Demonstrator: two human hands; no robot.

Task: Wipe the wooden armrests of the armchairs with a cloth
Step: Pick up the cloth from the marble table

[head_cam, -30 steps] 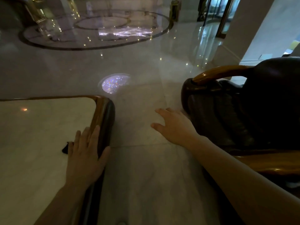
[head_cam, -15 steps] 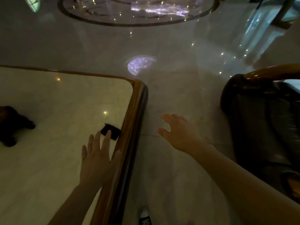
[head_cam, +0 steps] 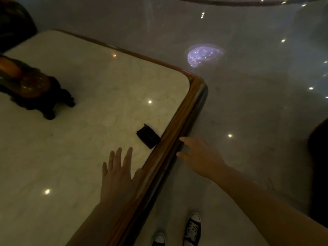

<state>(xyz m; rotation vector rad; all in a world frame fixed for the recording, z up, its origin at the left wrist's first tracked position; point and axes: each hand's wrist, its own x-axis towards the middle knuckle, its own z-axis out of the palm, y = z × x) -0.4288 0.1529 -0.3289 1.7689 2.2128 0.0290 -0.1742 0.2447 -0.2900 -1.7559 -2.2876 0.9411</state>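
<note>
A small dark folded cloth lies on a marble-topped table, right against its wooden rim. My left hand rests flat on the marble just below the cloth, fingers spread and empty. My right hand hovers open beside the table's outer edge, to the right of the cloth, holding nothing. Only a dark sliver of the armchair shows at the right border; its wooden armrests are out of view.
A dark carved ornament on a stand sits on the table's left side. Glossy marble floor stretches to the right and beyond. My two sneakers stand on it close to the table edge.
The view has swung left and down, so the armchair has slid almost out of frame. My right hand has moved left to the table's rim. My left hand stays flat near the cloth.
</note>
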